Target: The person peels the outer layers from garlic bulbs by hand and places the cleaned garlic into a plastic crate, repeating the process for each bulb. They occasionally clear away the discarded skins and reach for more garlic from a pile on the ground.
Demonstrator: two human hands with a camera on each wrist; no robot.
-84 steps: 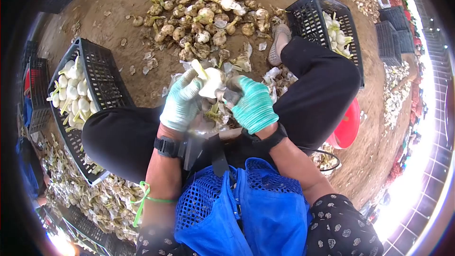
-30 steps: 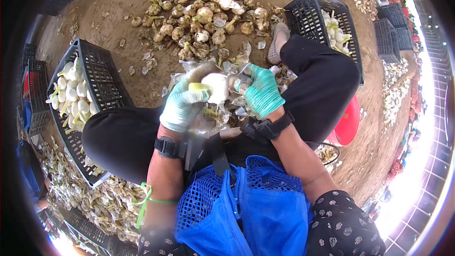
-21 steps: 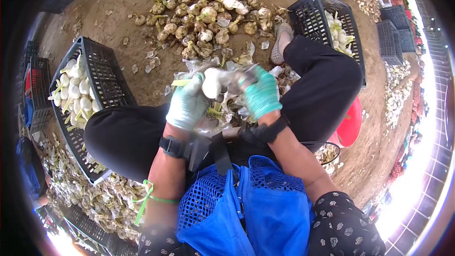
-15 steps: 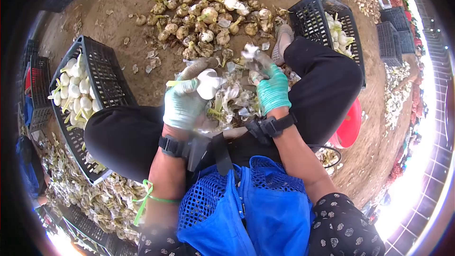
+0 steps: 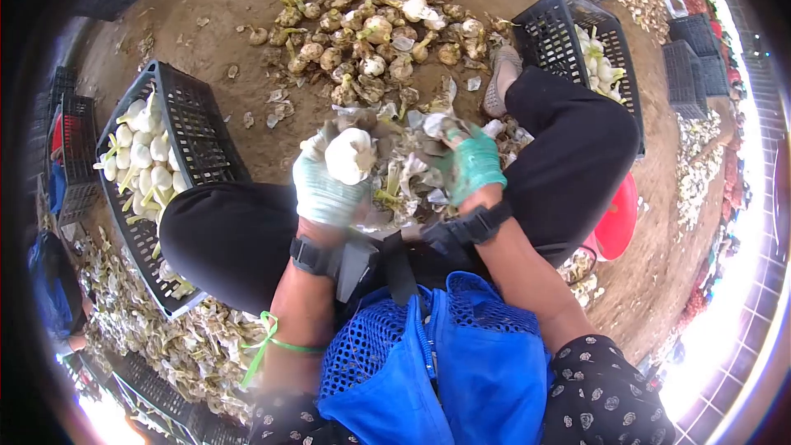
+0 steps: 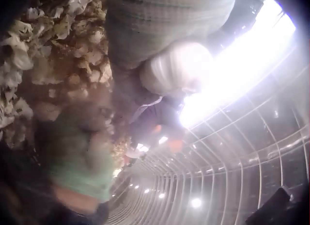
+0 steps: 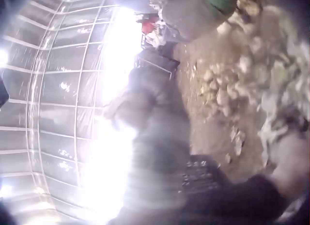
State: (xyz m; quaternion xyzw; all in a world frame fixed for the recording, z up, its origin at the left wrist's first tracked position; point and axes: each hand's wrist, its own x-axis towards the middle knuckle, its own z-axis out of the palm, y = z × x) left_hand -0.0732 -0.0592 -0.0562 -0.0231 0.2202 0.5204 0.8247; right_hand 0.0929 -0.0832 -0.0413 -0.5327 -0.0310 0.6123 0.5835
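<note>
A white garlic bulb (image 5: 350, 156) sits in the grip of my gloved left hand (image 5: 325, 189), its root end turned up toward the head camera. In the left wrist view the same bulb (image 6: 177, 67) shows bright and blurred beside the gloved fingers. My gloved right hand (image 5: 475, 163) is a short way to the right, apart from the bulb. A pale piece of garlic skin (image 5: 434, 124) is at its curled, soiled fingertips. Below and between the hands lies a heap of peeled skins (image 5: 405, 177).
Unpeeled garlic bulbs (image 5: 371, 33) are piled on the dirt floor ahead. Black crates stand left (image 5: 198, 128) and right (image 5: 540, 37), both holding white bulbs. A red bucket (image 5: 618, 218) is beside the right knee. More skins (image 5: 173, 338) cover the floor at left.
My right hand has pulled away from the bulb to the right with skin at its fingers, then dropped lower. My left hand has turned the bulb so its root end faces up.
</note>
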